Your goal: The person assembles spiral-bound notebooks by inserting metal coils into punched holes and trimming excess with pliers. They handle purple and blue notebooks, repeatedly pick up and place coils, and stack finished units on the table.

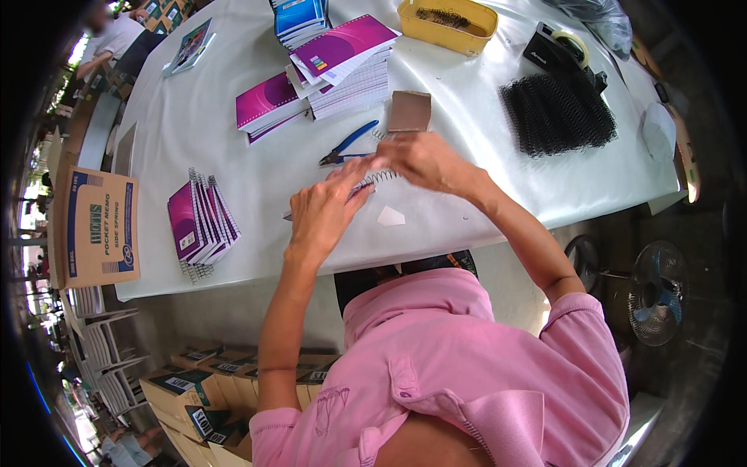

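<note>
My left hand (320, 208) is closed on a small notebook (362, 189), mostly hidden beneath it, of which a purple edge shows. A dark spiral wire (381, 179) runs along that edge and stretches out to the right, under my right hand (428, 162). The right fingers are bent together at the wire, a little blurred, and their tips touch or nearly touch the left ones. Just beyond the hands lie blue-handled cutting pliers (350, 144). A brown block (410, 111) sits past the right hand, and a white paper scrap (391, 215) rests nearer me.
Spiral-bound purple notebooks (204, 222) lie at left beside a carton (101, 226). Farther back are stacks of purple notebooks (350, 89), blue notebooks (299, 22) and a yellow tray (447, 40) holding coils. Black wire coils (559, 115) and a tape dispenser (548, 50) occupy the right.
</note>
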The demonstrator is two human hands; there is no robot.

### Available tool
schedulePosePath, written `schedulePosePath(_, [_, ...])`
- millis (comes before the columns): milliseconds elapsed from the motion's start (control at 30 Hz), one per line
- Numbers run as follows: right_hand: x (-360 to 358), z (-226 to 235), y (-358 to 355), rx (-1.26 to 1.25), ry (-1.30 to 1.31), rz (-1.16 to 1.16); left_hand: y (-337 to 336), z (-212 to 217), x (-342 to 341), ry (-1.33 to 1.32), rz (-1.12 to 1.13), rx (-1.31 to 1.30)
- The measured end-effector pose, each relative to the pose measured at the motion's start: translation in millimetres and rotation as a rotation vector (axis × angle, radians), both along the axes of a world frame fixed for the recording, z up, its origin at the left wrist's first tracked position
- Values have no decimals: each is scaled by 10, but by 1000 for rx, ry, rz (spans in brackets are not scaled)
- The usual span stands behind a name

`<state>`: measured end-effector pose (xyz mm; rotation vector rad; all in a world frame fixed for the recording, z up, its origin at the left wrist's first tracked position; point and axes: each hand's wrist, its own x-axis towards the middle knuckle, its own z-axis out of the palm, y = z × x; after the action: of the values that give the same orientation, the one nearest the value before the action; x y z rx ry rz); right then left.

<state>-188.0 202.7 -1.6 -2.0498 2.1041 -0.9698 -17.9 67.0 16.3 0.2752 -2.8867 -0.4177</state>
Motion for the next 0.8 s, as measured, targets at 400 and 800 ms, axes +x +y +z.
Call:
schedulePosePath(400, [-404, -32, 533, 185, 18, -196, -66, 95, 57, -171, -155, -4])
schedulePosePath(800, [-824, 94, -200, 350, -23, -117, -209, -22, 219, 16, -26, -143])
